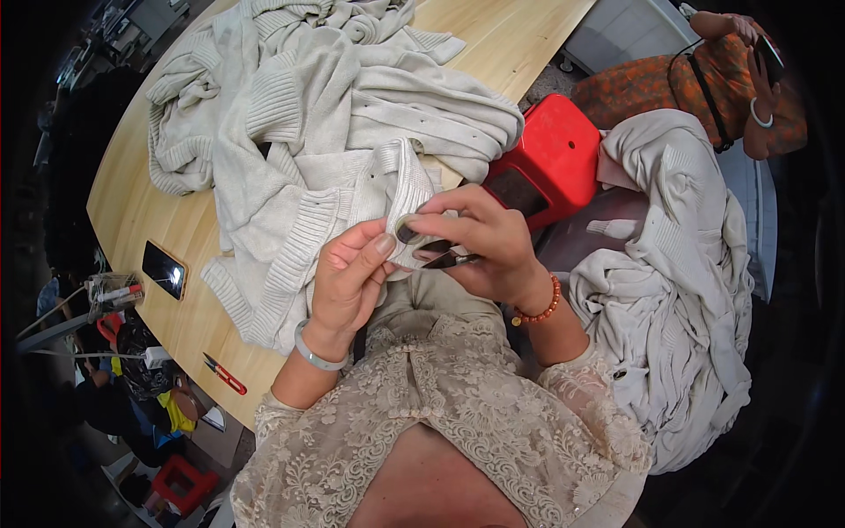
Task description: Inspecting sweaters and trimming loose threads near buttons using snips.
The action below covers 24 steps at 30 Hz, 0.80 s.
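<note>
My left hand (350, 268) pinches the ribbed edge of a cream knit cardigan (290, 185) between thumb and fingers. A dark round button (406, 231) shows on that band, right by the left thumb tip. My right hand (488, 239) is closed at the same spot, its fingertips against the button and the band. Tucked in the right hand is a dark, shiny, narrow tool (447, 257) resembling small thread snips; the fingers hide part of it. The rest of the cardigan spreads over the table among other cream knits.
On the wooden table (207, 330) lie a phone (165, 269) and red-handled thread snips (225, 374). A red stool (559, 158) stands right of the table. More cream knitwear (669, 290) is heaped to my right. Another person (687, 84) holds a phone at the upper right.
</note>
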Tool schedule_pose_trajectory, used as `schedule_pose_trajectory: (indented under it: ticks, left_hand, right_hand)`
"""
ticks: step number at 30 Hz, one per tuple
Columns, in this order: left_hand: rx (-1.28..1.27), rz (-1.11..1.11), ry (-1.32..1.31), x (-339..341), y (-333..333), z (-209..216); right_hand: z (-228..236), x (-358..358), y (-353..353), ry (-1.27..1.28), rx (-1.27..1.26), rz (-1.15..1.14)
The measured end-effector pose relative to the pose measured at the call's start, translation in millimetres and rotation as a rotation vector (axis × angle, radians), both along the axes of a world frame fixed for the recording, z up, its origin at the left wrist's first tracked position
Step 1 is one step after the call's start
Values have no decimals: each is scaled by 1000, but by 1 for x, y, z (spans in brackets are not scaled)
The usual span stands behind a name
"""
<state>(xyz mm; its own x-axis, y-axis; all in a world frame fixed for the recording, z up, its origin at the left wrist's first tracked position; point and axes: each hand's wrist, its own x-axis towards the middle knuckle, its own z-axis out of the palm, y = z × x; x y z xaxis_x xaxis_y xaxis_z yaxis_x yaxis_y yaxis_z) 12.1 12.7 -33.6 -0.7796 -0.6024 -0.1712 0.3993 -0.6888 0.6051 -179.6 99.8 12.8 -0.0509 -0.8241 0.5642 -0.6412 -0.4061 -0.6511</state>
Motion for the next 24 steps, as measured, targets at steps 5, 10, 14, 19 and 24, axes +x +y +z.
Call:
schedule_pose_trajectory:
  ticks: [5, 10, 14, 19, 24]
  left_hand:
    - [-111, 13, -75, -7, 4, 7]
    - [-162, 25, -94, -4, 5, 4]
    - [-249, 67, -144, -6, 9, 6]
    - [-446, 136, -175, -13, 13, 21]
    - [-656, 49, -343, -2, 6, 19]
  right_hand:
    - [-2, -2, 5, 36, 79, -10]
    - [-12, 0, -3, -66, 52, 17]
    - [-22, 1, -7, -203, 59, 34]
    - [-24, 0, -7, -277, 101, 36]
    - [-16, -2, -4, -249, 145, 99]
